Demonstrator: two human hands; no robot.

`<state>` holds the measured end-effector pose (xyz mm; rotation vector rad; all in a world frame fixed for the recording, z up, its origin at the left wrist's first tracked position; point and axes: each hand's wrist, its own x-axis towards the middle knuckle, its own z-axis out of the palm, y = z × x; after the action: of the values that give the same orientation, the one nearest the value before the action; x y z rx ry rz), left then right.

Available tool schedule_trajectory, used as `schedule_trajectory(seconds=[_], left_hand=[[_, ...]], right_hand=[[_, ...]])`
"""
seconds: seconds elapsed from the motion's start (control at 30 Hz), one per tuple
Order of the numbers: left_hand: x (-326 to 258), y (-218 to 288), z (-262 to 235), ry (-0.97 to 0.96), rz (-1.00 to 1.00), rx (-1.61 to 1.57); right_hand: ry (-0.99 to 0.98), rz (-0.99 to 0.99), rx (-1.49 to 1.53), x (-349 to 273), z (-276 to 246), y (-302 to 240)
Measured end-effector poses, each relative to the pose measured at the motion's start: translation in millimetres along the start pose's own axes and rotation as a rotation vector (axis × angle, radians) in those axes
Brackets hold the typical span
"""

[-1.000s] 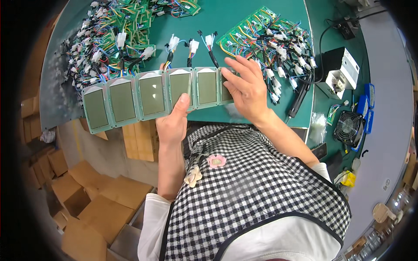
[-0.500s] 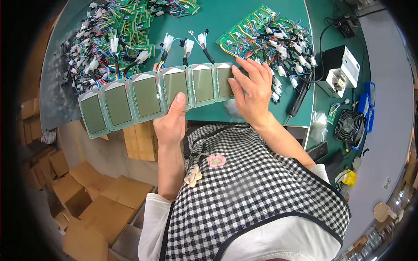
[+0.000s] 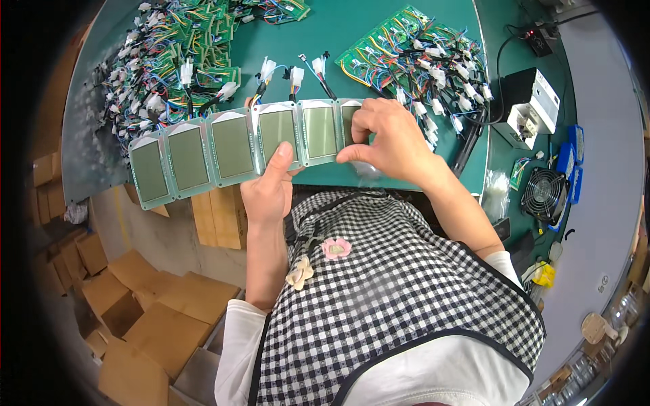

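A green workbench spans the upper part of the view, its near edge running just beyond a black-and-white checked apron. Cardboard boxes, several with flaps spread, lie at lower left, below bench level. A dense heap of wired circuit boards occupies the bench's left side; a smaller group of wired boards lies on the right, its white plugs massed toward the near side. Between and in front of these, a strip of six display panels is held above the near edge of the bench, screens facing up, its left end lower than its right. The left hand is closed on the strip from below: the thumb lies on the fourth panel from the left, and the other fingers pass behind, mostly hidden. The right hand covers much of the sixth panel, fingers curled and thumb apart, near the lower corner; whether it pinches anything cannot be told. A black-and-white box and a black fan stand farther right. Smallest are the white connectors on short leads beyond the strip's upper edge.
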<state>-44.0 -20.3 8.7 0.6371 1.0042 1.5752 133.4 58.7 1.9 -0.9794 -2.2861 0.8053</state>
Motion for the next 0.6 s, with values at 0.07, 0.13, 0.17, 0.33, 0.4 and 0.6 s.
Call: schedule_trajectory(seconds=[0.07, 0.13, 0.17, 0.33, 0.4, 0.6], left_hand=[[-1, 1, 1, -0.007, -0.003, 0.006], [-1, 0, -1, -0.008, 0.012, 0.019], [-1, -1, -2, -0.009, 0.02, 0.025], [0, 2, -1, -0.012, 0.001, 0.026], [0, 2, -2, 0.001, 0.005, 0.016], [6, 5, -19, -0.013, -0.061, -0.016]], right_hand=[[-0.023, 0.02, 0.026, 2, -2, -1], [-0.036, 0.035, 0.068, 2, -3, 0], [-0.036, 0.041, 0.096, 2, -2, 1], [0.013, 0.015, 0.079, 3, -1, 5], [0.089, 0.015, 0.028, 1, 1, 10], [-0.1, -0.122, 0.091, -10, -11, 17]])
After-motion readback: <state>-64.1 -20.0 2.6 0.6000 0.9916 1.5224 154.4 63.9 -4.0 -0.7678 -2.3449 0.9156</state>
